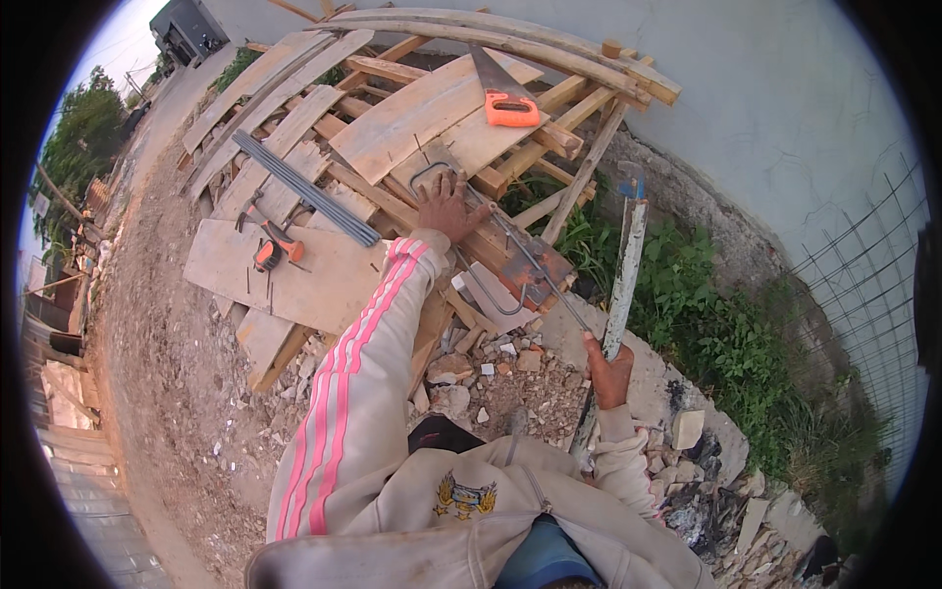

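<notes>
My left hand [451, 208] lies with its fingers spread on a wooden beam, over a bent steel rod [520, 306]. One bend of that rod curves out past my fingertips; another hooks back below the hand. Beside it, a rusty metal plate [546, 265] rests on the beam's end. My right hand [610, 375] is closed around a long bar with flaking white paint [628, 265], which stands slanted and has a blue patch at its top. A straight length of steel rod runs from near my left hand toward my right thumb; whether the thumb touches it I cannot tell.
Planks and beams are stacked ahead, bearing an orange-handled handsaw [510, 106], a bundle of grey steel rods [306, 188], a hammer [275, 232] and a tape measure [266, 256]. Nails stick up from the boards. Rubble [500, 378] lies below; plants [687, 304] and wire mesh [863, 285] line the wall.
</notes>
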A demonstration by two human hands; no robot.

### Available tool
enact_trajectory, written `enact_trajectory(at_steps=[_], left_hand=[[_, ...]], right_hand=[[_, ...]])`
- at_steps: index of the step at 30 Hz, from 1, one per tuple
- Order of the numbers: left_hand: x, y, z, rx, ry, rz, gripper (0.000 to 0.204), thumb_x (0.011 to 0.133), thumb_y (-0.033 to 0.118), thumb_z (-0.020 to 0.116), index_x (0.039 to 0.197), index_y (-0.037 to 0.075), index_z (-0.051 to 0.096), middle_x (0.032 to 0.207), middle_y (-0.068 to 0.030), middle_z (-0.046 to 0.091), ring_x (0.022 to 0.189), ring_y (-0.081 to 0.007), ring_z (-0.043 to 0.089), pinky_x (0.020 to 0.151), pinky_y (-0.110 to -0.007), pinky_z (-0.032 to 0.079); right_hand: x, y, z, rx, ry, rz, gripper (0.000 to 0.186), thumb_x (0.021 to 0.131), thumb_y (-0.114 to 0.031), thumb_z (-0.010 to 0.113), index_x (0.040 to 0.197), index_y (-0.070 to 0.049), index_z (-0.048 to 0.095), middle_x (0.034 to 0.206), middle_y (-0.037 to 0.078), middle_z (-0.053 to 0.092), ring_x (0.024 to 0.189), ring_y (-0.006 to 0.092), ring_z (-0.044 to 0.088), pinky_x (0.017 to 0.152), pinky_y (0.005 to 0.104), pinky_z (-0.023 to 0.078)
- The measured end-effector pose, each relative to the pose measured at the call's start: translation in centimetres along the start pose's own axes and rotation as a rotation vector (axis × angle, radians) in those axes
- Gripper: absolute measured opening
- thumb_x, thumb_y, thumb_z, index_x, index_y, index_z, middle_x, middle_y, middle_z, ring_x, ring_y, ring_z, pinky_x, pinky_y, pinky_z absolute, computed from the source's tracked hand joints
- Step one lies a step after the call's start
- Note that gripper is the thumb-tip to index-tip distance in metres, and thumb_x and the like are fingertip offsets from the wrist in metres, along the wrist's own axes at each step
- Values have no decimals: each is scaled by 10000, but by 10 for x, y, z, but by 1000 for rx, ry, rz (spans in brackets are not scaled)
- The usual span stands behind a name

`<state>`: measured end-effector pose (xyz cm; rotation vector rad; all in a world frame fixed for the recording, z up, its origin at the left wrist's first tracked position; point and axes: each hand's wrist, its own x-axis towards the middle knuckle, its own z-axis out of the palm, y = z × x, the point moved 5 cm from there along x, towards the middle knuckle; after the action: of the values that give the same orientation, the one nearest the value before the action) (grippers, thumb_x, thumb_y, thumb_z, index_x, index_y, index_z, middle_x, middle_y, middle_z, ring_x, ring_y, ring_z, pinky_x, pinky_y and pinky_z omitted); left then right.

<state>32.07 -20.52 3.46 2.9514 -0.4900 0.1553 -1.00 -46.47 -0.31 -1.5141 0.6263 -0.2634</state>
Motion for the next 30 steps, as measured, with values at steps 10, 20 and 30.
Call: enact_trajectory(at_steps=[10,20,30], left_hand=[[11,-19,-3,26,-50,-80,1324,673,973,507,1612,74,257,1671,-214,198,1555,-429,105,1198,-686,34],[20,-23,4,30,-46,-75,1388,607,1011,513,1608,80,273,1666,-230,197,1539,-474,113,1178,-714,48],[12,-21,4,62,4,-63,1333,668,1001,459,1610,79,260,1672,-213,196,1552,-435,110,1199,-680,41]], right_hand=[[-30,-35,-86,-452,-11,-158,253,880,-151,781,1017,24,658,670,47,592,607,132,519,590,318,458],[16,-53,-175,-1224,-262,-363,414,786,-286,825,1064,-7,698,750,209,690,697,408,682,653,485,533],[120,-95,-142,-1344,-565,-388,339,799,-372,807,922,-63,746,750,181,700,705,392,681,674,470,545]])
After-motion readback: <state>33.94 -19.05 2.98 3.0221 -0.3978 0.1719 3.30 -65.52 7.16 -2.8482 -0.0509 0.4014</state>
